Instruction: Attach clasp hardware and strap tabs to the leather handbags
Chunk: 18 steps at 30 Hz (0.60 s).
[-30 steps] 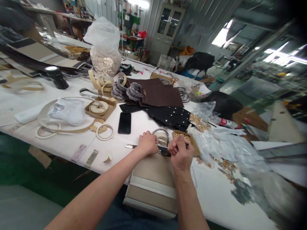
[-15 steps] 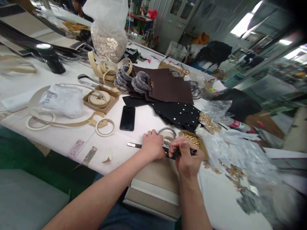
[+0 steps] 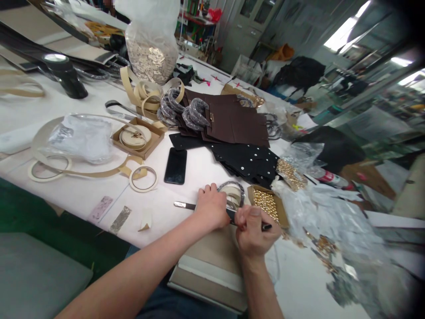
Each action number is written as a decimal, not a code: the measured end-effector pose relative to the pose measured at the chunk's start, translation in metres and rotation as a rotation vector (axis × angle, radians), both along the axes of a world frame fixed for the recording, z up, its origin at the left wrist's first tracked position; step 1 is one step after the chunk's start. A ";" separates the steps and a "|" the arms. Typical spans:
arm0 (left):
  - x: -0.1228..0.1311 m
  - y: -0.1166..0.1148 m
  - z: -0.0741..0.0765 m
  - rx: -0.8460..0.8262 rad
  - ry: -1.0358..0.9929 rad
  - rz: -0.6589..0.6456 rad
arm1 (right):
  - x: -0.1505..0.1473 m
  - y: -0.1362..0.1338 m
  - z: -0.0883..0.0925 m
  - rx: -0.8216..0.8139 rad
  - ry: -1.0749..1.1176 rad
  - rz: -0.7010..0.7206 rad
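Note:
A narrow black strap [image 3: 191, 206] with a silver metal tip lies across the far edge of a beige bag or case [image 3: 215, 257], whose near end is over my lap. My left hand [image 3: 212, 207] is wrapped over the strap and the beige edge, fingers bent away from me. Beside it, my right hand [image 3: 257, 228] is closed in a fist around the strap's right part; a black end pokes out past its fingers. Whether the right hand also grips a small part is hidden. Just beyond the hands is a plastic-wrapped ring handle [image 3: 242, 190].
A cardboard box of gold metal pieces [image 3: 265, 204] stands beyond my right hand. Further back lie black studded panels [image 3: 247, 161], brown bag pieces [image 3: 237, 119] and a phone [image 3: 175, 166]. Tape rolls [image 3: 143, 179] are at left, clear plastic bags [image 3: 318, 217] at right.
My right hand has turned slightly and shifted a little down and left, baring more of the gold pieces' box. My left hand keeps its hold. The view has shifted slightly.

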State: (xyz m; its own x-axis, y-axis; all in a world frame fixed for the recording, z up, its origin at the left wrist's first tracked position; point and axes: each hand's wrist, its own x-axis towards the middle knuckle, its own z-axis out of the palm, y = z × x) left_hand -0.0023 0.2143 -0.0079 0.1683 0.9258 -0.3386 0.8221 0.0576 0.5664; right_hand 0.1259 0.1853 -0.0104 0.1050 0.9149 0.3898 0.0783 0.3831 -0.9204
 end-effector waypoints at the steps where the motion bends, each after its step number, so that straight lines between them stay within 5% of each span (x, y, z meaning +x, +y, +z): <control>1: 0.000 0.000 0.001 -0.008 0.005 -0.002 | 0.000 0.002 0.001 -0.007 0.014 -0.003; 8: 0.000 -0.001 0.002 0.002 -0.002 0.021 | 0.008 0.013 0.009 -0.056 0.274 0.023; 15: -0.002 -0.002 0.005 -0.008 0.021 0.012 | -0.006 -0.002 0.004 0.005 -0.293 -0.190; 18: -0.003 -0.002 0.005 -0.013 0.018 0.012 | -0.006 -0.001 0.006 -0.019 -0.296 -0.176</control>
State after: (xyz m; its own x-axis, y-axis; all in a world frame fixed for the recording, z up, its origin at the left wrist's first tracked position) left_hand -0.0050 0.2122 -0.0029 0.1513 0.9230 -0.3537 0.8315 0.0746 0.5505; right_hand 0.1199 0.1848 -0.0049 0.1468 0.9004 0.4096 0.4069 0.3225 -0.8547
